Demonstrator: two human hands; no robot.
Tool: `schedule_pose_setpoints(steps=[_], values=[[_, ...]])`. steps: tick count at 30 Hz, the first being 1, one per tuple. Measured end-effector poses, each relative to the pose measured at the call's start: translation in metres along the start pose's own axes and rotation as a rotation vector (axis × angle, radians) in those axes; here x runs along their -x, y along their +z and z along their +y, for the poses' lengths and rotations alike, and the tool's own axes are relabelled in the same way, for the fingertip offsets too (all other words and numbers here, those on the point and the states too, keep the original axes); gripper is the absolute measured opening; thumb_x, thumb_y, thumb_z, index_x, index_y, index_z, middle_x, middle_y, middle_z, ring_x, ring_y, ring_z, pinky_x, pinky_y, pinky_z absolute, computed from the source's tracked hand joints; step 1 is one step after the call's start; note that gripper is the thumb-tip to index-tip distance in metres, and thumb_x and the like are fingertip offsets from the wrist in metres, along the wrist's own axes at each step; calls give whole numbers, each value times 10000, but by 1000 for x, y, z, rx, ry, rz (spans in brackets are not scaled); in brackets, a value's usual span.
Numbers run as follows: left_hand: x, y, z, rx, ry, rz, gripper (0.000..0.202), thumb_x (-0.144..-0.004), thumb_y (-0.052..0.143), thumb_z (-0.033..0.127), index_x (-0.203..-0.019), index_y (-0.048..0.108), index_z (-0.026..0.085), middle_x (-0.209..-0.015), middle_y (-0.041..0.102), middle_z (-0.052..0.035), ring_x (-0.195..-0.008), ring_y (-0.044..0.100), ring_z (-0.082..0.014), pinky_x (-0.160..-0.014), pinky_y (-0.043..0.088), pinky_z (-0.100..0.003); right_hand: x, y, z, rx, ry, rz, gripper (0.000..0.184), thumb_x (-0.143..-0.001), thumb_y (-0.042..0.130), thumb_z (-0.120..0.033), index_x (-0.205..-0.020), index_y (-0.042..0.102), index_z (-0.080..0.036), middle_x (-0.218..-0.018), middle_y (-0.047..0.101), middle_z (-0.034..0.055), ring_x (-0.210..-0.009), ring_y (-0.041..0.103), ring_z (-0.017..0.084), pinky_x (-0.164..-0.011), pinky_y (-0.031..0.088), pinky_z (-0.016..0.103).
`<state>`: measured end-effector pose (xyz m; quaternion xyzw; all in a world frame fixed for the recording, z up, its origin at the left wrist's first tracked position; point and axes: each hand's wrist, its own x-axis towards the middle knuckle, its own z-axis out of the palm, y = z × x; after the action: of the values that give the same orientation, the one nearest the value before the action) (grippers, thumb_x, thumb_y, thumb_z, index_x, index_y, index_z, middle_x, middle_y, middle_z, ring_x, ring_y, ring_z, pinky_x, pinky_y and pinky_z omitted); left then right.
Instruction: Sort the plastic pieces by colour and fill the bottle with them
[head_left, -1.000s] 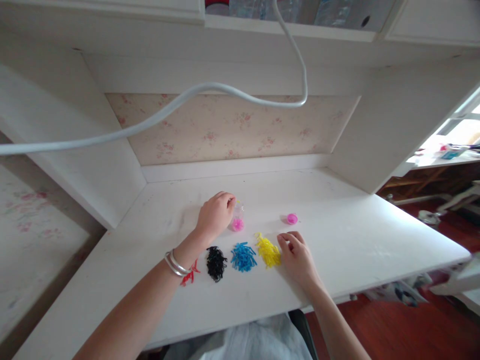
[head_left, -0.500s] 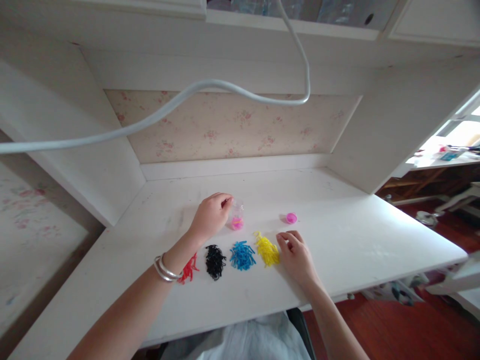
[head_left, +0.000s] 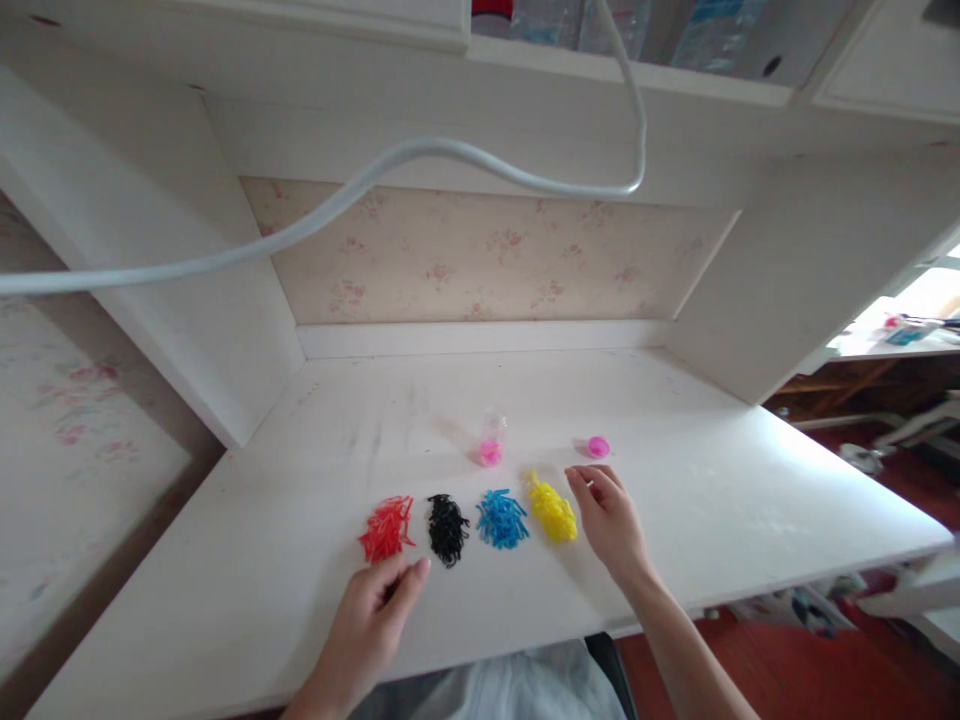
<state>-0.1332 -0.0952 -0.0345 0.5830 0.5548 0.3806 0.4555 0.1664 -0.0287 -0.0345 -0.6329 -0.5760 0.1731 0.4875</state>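
Observation:
Four small piles of short plastic pieces lie in a row on the white desk [head_left: 712, 480]: red [head_left: 387, 528], black [head_left: 448, 526], blue [head_left: 501, 519] and yellow [head_left: 553, 510]. Behind them stands a small clear jar [head_left: 491, 441] with pink contents, and its pink lid [head_left: 598, 447] lies to the right. My left hand [head_left: 373, 620] rests flat near the front edge, fingers stretched toward the red and black piles, holding nothing. My right hand [head_left: 611, 522] sits just right of the yellow pile, fingers loosely curled, nothing visibly in them.
A thick white cable [head_left: 420, 160] hangs across the alcove above the desk. Side panels wall the desk left and right, with a floral back panel [head_left: 487, 260]. A shelf above holds bottles. Red floor and another table show at the right.
My left hand let go of the clear jar and drew back to the front edge below the red pile. The right hand stayed by the yellow pile.

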Motion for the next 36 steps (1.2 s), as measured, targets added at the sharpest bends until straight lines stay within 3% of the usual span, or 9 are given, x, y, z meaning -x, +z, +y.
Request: schedule_pose_setpoints(steps=[5,10,14,18,26,36], values=[[-5,2,-12,85,-42,50,448,-856,447,524,-587,286,205,-554,235,59,-509,244,-99,-481,221,-234,-21,14,-59,-75,-136,-56,301,-850,512,-455,-797,659,-198,-847,579,48,-667,510,126,-567,403,252],[-9,1,-12,37,27,26,452,-849,454,525,-577,293,203,-565,258,52,-540,274,-109,-513,250,-238,-54,30,-93,-170,-89,-143,318,-814,534,-479,-784,672,-194,-822,599,30,-640,497,111,-580,396,247],[-6,0,-11,21,38,19,442,-867,421,518,-583,303,201,-566,265,50,-542,278,-111,-517,248,-240,-74,38,-97,-204,60,-222,353,-741,582,-502,-843,695,-183,-666,588,10,-584,486,114,-550,378,248],[-7,0,-8,4,49,-2,434,-873,417,507,-584,316,199,-569,283,47,-548,301,-114,-529,256,-239,-84,40,-99,-193,139,-292,354,-706,604,-478,-859,709,-176,-648,610,12,-588,505,118,-562,380,254],[-7,1,-7,-5,56,-13,426,-875,416,498,-593,309,198,-578,280,49,-561,307,-115,-536,253,-238,-93,46,-96,-76,78,-320,261,-724,591,-402,-823,721,-199,-877,697,33,-782,592,150,-678,416,265],[-7,0,-8,-19,60,-19,424,-883,411,500,-602,320,196,-585,292,49,-568,313,-113,-539,257,-237,-98,48,-95,-28,64,-341,200,-674,629,-339,-769,730,-195,-814,701,35,-736,599,150,-653,417,253]])
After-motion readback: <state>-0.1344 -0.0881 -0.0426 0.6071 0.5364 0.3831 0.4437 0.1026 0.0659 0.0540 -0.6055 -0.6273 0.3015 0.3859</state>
